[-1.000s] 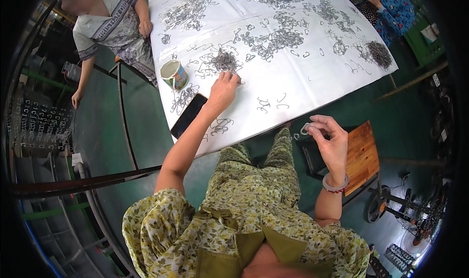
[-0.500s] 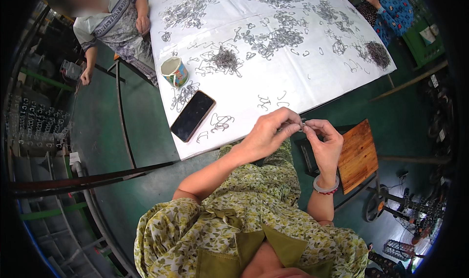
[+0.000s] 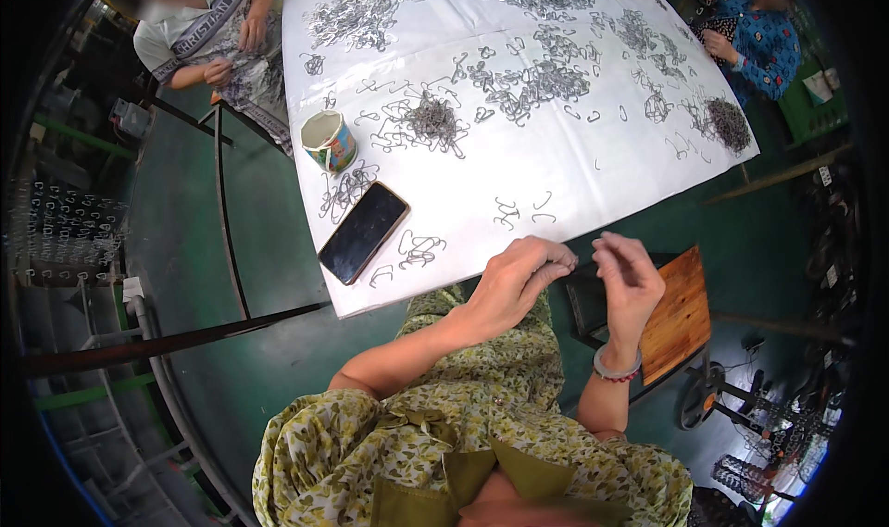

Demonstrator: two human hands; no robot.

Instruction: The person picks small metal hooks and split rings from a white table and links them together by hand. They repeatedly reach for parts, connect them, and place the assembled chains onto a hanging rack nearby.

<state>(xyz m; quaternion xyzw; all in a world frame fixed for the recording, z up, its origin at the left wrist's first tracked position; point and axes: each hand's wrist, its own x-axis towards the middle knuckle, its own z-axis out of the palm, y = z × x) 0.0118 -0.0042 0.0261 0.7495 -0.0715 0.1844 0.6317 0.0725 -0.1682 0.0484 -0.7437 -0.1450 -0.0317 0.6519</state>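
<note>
My left hand (image 3: 519, 282) is over the near edge of the table, thumb and fingertips pinched together. Whatever sits in that pinch is too small or hidden to make out. To its right, a short gap away, my right hand (image 3: 632, 282) is raised just off the table edge. Its fingers are loosely curved and apart from the thumb, and nothing shows between them. Closest to my hands on the white tabletop (image 3: 444, 277) lie a few loose metal hooks (image 3: 507, 212). Another small tangle of hooks (image 3: 421, 249) rests left of them, beside a dark phone (image 3: 364, 233).
An open printed tub (image 3: 329, 142) stands at the table's left side. Heaps of metal hooks (image 3: 546, 78) spread over the far half. One person (image 3: 218, 41) sits at the left, another (image 3: 755, 36) at the far right. A wooden stool (image 3: 679, 314) is at my right.
My hands have separated; half a second ago their fingertips met around a small metal piece. The right fingers have loosened. The person at the left has brought their lowered hand up to the lap.
</note>
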